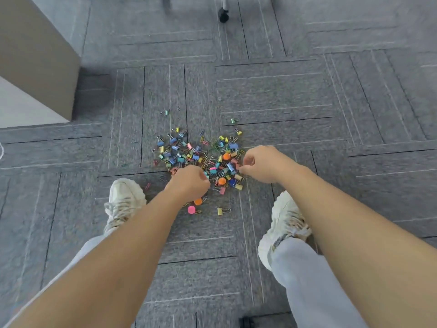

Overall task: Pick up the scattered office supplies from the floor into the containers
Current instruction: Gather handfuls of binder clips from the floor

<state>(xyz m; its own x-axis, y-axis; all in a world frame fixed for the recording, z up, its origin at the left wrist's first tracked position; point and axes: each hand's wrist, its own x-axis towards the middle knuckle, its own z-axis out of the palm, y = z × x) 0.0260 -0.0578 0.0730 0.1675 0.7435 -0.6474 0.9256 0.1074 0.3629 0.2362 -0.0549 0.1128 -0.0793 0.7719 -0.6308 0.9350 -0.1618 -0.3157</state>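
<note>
On the grey carpet floor [283, 95], a heap of coloured binder clips [189, 155] is lying just ahead of two white shoes [125, 200]. The left grip [189, 183] is curling its fingers down into the heap's near edge. The right grip [262, 164] is curling at the heap's right edge, touching clips there. Whether either is grasping a clip cannot be told. A pink round piece [191, 209] and a yellow clip [220, 211] are lying apart, nearer the shoes.
</note>
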